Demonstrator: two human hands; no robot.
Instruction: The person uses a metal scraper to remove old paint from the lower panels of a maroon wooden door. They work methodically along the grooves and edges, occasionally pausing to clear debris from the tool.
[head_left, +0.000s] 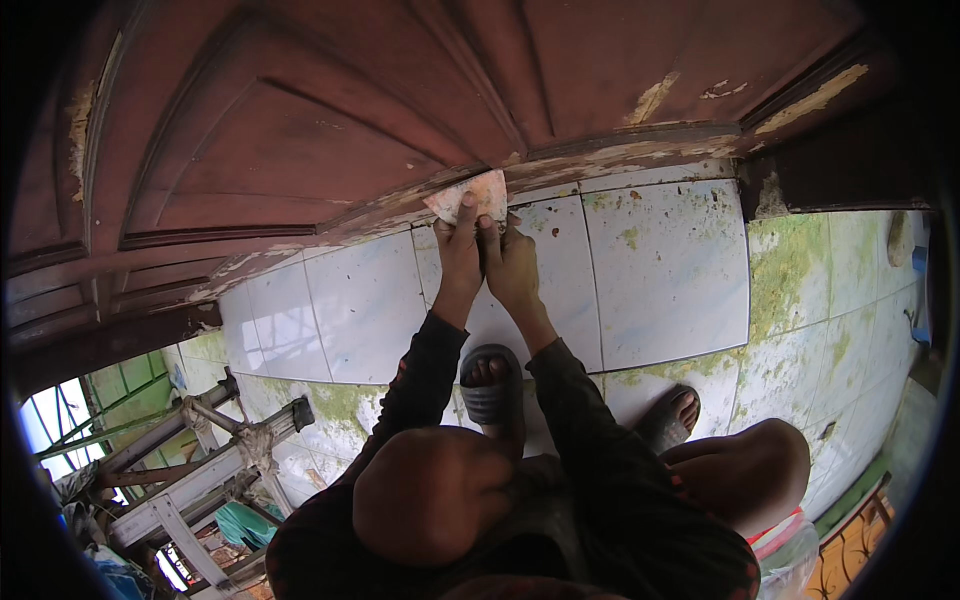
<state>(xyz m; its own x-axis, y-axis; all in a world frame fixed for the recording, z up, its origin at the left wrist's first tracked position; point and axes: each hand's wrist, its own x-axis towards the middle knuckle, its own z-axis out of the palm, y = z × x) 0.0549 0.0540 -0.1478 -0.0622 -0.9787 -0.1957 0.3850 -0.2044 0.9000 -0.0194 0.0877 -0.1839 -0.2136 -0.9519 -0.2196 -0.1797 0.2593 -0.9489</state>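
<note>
My left hand (457, 259) and my right hand (514, 264) are side by side, both gripping a flat, paint-stained scraper (480, 193). The tool's blade widens away from my fingers, and its far edge meets the bottom edge of a brown wooden panelled door (337, 154). Most of the handle is hidden inside my hands. A thumb or finger of each hand lies on the blade's upper face. Along the door's bottom edge, the paint is chipped and pale patches show. White tiles (660, 262) lie below my hands, with small paint flakes and greenish stains.
My feet, in dark slide sandals (491, 390), rest on and beside the tiled step. A metal frame resembling a ladder (172, 506), with cloth-wrapped joints, stands at lower left near green fabric (247, 525). A clear plastic bag (784, 562) is at lower right.
</note>
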